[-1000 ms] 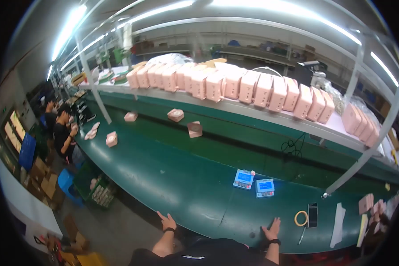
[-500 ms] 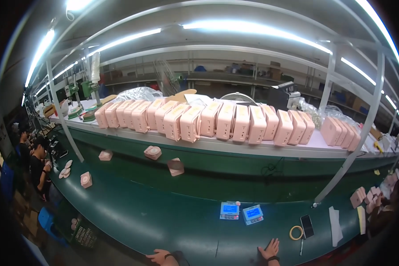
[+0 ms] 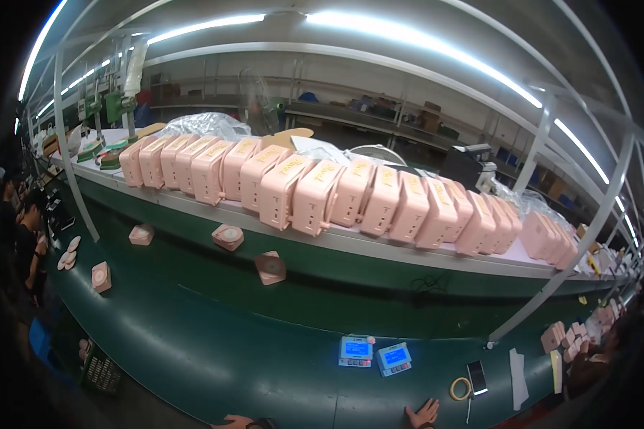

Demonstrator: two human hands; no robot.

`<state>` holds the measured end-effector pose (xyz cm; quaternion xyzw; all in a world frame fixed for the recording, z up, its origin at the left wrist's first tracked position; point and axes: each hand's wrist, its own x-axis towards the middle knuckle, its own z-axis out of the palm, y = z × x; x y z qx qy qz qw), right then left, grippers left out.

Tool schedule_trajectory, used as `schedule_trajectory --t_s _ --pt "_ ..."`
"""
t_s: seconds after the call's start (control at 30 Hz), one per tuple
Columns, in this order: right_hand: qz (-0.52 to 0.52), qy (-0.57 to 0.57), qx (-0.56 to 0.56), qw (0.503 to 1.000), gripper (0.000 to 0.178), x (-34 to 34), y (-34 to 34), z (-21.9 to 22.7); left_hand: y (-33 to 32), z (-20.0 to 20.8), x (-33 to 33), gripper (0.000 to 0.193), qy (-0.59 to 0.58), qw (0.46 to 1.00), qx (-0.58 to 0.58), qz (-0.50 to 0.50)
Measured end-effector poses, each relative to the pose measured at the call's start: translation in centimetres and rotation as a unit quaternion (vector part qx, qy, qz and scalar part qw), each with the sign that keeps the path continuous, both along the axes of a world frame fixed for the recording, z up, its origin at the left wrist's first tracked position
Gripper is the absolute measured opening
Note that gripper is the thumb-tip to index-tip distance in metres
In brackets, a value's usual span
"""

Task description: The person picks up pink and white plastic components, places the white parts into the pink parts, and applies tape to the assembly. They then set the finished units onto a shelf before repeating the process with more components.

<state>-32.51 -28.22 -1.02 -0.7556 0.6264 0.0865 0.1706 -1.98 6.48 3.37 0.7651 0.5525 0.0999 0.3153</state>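
Note:
My left hand (image 3: 230, 422) rests at the near edge of the green work surface (image 3: 257, 357), fingers stretched out toward the left and partly cut off by the lower rim. Farther right, my right hand (image 3: 424, 413) lies flat with its fingers spread. Neither holds anything. Dark bands circle both wrists. Beyond my right hand stand two small blue-screened meters (image 3: 355, 350) side by side, apart from it. To its right lie a yellowish tape roll (image 3: 451, 390), a dark phone (image 3: 476, 375) and a thin pen-like stick (image 3: 469, 410).
A raised shelf (image 3: 365, 239) carries a long row of pink box-shaped cases (image 3: 286, 196). Several square pink parts (image 3: 270, 267) lie below it. A white strip (image 3: 518, 379) lies right; a slanted metal post (image 3: 551, 292) rises there. People work at both sides, pink pieces beside them.
The view has tilted and shifted, so the meters, phone and tape appear farther left and lower. Both hands sit nearer the lower edge, the left one more cut off. Nothing was picked up.

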Motion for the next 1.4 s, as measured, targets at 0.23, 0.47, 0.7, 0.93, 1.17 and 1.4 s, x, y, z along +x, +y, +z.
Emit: schedule_trajectory --t_s 0.23,0.47,0.7,0.93,1.17,1.4 --pt "-0.022 0.006 0.034 0.999 0.126 0.1 -0.9 1.5 0.8 -8.3 -0.4 0.061 0.039 0.998 0.032 0.037" --pt "-0.063 -0.042 0.05 0.996 0.133 -0.1 -0.9 0.3 2.2 -13.7 -0.9 0.059 0.055 0.994 0.081 0.04" --pt "-0.064 -0.053 0.028 0.996 0.139 -1.3 -0.9 -1.1 1.7 -11.5 -0.2 0.057 0.051 0.992 0.109 0.039" --pt "-0.055 -0.056 0.009 0.997 0.137 -1.7 -0.8 -1.2 0.7 -8.5 0.2 0.054 0.054 0.991 0.117 0.042" --pt "-0.021 -0.065 -0.031 0.997 0.131 -1.8 -0.7 -1.7 0.4 -6.8 0.4 0.052 0.054 0.992 0.101 0.052" --pt "-0.005 -0.069 -0.031 0.997 0.13 -1.3 -0.7 -2.1 2.5 -10.7 -0.6 0.052 0.021 0.991 0.116 0.059"
